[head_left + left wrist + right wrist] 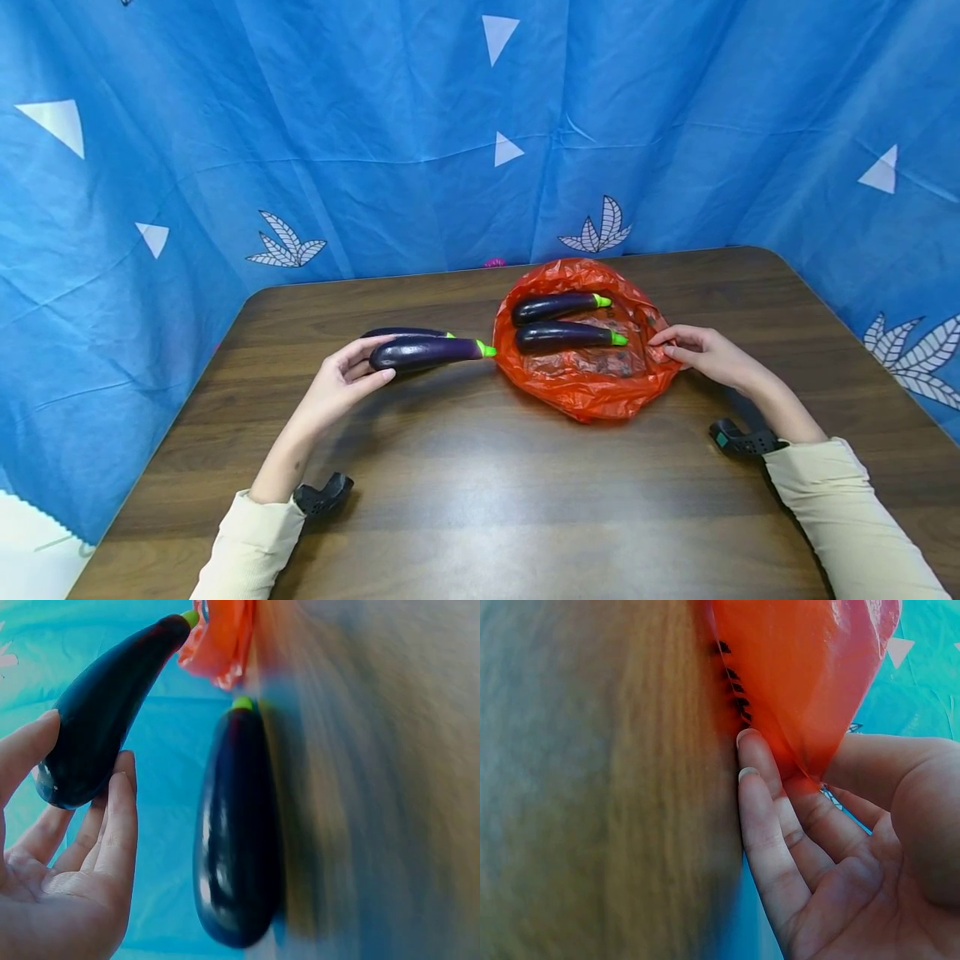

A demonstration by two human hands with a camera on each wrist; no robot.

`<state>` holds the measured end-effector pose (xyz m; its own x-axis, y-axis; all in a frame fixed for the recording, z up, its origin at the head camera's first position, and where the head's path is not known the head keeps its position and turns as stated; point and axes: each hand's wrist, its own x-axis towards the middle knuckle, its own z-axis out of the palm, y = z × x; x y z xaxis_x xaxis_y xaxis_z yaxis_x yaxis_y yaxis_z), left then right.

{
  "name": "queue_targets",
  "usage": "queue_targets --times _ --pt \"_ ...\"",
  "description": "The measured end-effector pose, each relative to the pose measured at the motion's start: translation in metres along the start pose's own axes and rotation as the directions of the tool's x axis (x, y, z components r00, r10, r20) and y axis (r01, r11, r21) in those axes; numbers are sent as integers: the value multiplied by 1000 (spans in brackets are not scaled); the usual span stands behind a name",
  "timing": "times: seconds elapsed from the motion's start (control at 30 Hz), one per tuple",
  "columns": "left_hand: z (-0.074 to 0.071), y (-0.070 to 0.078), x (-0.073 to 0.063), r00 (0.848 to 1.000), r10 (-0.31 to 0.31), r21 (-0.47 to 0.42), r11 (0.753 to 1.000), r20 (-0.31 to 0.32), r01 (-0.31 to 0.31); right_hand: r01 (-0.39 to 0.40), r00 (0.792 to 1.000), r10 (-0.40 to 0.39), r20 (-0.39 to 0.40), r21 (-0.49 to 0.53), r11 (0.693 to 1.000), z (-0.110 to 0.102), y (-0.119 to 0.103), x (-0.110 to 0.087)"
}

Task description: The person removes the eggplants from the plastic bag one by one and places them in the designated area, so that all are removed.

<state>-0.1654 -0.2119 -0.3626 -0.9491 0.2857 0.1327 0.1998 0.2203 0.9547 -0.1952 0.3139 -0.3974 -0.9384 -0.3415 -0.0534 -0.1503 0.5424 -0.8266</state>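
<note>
My left hand (348,375) grips the thick end of a dark purple eggplant (420,353), holding it above the table; in the left wrist view thumb and fingertips pinch that eggplant (105,712). Its green stem end points right, at the rim of a red plastic bag (585,404). Partly hidden behind it, another eggplant (408,332) lies on the table, seen whole in the left wrist view. Inside the spread-open bag lie an upper eggplant (555,307) and a lower eggplant (562,336), stems to the right. My right hand (708,354) pinches the bag's right rim between thumb and fingers.
A brown wooden table (480,500) lies under everything. Behind it hangs a blue cloth (420,125) with white triangles and leaf prints. A black wrist mount sits on the left wrist (324,495) and another on the right wrist (742,439).
</note>
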Motion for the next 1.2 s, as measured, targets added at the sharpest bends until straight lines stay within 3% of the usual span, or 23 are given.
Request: queue_targets --times 0.2,0.43,0.87,1.2 --pt "-7 -8 -12 999 -42 12 999 -33 43 9 1000 -9 -6 6 1000 0 1 -1" --pt "-11 -15 -23 996 -85 7 996 -30 85 26 1000 -26 4 29 999 0 1 -1" --pt "-20 -25 -29 994 -106 94 990 -33 109 9 1000 -9 -3 14 1000 1 1 0" --pt "-26 -30 -32 984 -154 164 972 -93 168 18 1000 -18 -2 27 999 1 2 0"
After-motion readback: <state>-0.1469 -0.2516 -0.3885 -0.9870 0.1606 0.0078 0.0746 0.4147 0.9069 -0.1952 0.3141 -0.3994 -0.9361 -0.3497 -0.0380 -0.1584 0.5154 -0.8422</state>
